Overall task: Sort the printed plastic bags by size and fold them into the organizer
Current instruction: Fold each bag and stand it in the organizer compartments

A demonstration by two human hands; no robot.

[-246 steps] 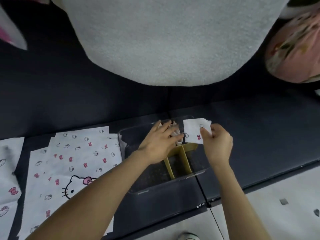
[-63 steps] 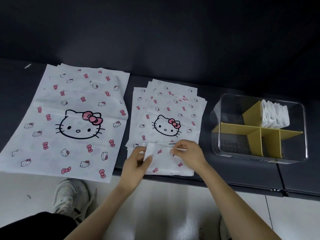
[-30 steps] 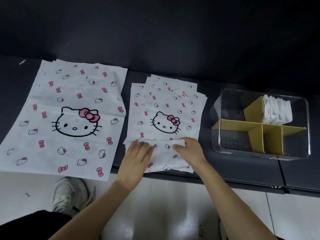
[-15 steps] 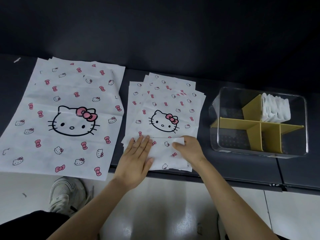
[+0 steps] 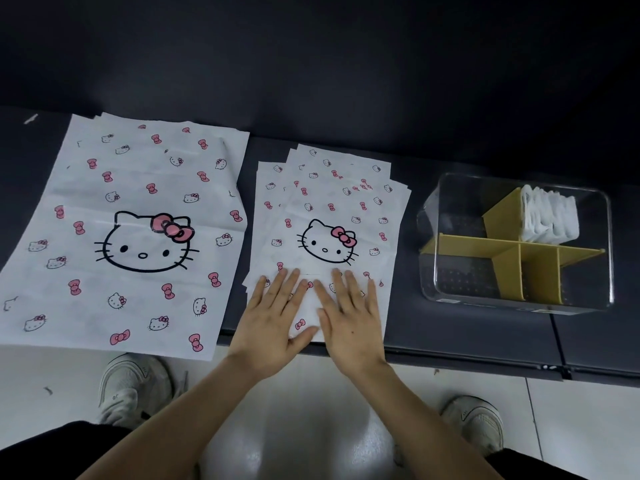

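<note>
Palms flat, fingers straight, gripping nothing: left hand [image 5: 277, 318] and right hand [image 5: 351, 317] press the folded edge of the top white cat-printed plastic bag [image 5: 329, 249], middle stack [image 5: 337, 168]. Thin, light, slippery film; likely springs open. Pinch the fold's corners. At right, clear yellow-divided organizer [image 5: 512, 304].

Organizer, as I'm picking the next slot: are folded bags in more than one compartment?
No, in the organizer only the far right compartment holds folded bags.

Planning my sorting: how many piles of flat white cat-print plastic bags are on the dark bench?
2. The large-bag pile lies at left; the small-bag pile lies mid-bench, under the left hand and right hand.
</note>
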